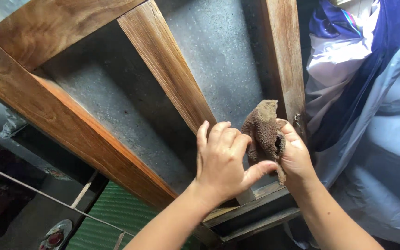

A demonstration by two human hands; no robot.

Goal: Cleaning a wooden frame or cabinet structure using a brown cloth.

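Note:
My right hand (297, 155) grips a worn brown piece of sponge or cloth (264, 133), holding it against the inner edge of a wooden frame's right-hand slat (283, 60). My left hand (223, 159) lies beside it with fingers curled, its thumb touching the lower part of the brown piece. Its knuckles rest at the foot of the middle slat (167, 69). A thick reddish-brown wooden rail (65, 120) runs diagonally across the left side of the frame.
Grey speckled floor (218, 51) shows between the slats. White and blue-purple fabric (362, 74) hangs at the right. A green ribbed mat (112, 213) and a small round plate (55, 234) lie at the lower left, next to thin metal rods.

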